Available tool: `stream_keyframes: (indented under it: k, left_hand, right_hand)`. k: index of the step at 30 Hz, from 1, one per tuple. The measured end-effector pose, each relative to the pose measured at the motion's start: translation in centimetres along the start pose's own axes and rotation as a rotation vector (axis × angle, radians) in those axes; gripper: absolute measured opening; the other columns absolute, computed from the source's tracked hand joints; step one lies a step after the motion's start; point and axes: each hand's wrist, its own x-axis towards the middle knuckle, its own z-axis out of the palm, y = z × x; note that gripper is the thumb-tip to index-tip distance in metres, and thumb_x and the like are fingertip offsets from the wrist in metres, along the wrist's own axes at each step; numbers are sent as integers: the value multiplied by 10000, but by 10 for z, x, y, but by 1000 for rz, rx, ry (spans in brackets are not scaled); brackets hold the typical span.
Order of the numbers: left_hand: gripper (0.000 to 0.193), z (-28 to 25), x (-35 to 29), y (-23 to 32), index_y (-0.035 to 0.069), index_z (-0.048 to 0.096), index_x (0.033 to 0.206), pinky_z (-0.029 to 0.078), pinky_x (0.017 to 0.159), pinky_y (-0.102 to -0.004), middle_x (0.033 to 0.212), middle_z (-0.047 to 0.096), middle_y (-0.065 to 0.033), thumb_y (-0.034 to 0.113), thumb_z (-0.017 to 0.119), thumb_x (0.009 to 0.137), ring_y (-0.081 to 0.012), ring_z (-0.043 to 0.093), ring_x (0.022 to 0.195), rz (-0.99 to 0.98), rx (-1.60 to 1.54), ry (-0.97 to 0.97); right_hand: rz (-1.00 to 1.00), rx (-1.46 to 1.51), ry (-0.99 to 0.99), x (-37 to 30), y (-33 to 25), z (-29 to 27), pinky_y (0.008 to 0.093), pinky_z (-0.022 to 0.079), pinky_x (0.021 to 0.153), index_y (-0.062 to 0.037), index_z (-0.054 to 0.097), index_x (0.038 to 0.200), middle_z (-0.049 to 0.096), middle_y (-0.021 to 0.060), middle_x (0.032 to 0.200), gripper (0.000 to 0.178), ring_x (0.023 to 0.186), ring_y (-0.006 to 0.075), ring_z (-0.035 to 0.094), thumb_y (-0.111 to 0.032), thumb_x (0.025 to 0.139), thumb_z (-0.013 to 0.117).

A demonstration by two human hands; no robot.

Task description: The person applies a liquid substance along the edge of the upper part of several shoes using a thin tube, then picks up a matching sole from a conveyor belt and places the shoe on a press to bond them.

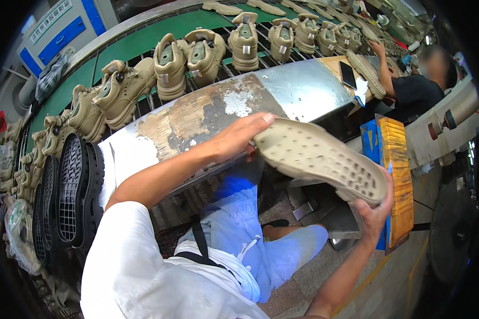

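Between my two hands I hold a beige shoe sole (319,154), its dimpled inner face turned up toward me. My left hand (245,135) is closed on one end, the thumb lying over the rim. At the other end my right hand (375,210) grips the edge, thumb below and fingers behind it. The sole hangs in the air, tilted down to the right, in front of the worn bench top (197,119). What the hidden fingers touch underneath cannot be seen.
Beige shoes (245,42) line the slatted green conveyor (127,50) behind the bench. Black treaded soles (74,191) stand at the left. A phone (348,75) lies on the bench near another person (420,80). A blue and yellow block (396,181) stands right of my hand.
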Motion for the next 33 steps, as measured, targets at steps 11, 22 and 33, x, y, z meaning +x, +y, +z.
stream_keyframes:
  k: [11, 22, 33]
  left_hand:
    - [434, -142, 52, 75, -105, 467, 1395, 664, 917, -422, 1331, 563, -283, 222, 487, 1111, -325, 662, 1132, 469, -555, 714]
    - [421, -237, 34, 3, -15, 592, 1383, 535, 890, -317, 1293, 681, -143, 182, 663, 1018, -162, 648, 1012, 678, 105, 1379]
    - [805, -255, -139, -79, -80, 473, 1458, 443, 1109, -378, 1410, 604, -204, 335, 868, 892, -281, 592, 1286, 357, 627, 1602]
  right_hand:
    - [-1, -43, -9, 9, 7, 2, 432, 479, 1132, 15, 521, 1504, 563, 190, 1540, 775, 1459, 322, 514, -394, 924, 831]
    - [57, -36, 12, -19, 20, -6, 394, 497, 1094, 5, 612, 1418, 656, 181, 1434, 503, 1373, 294, 602, -237, 996, 740]
    - [45, -2, -52, -19, 45, 5, 380, 503, 1082, 27, 615, 1415, 677, 179, 1409, 399, 1337, 271, 630, -165, 1066, 614]
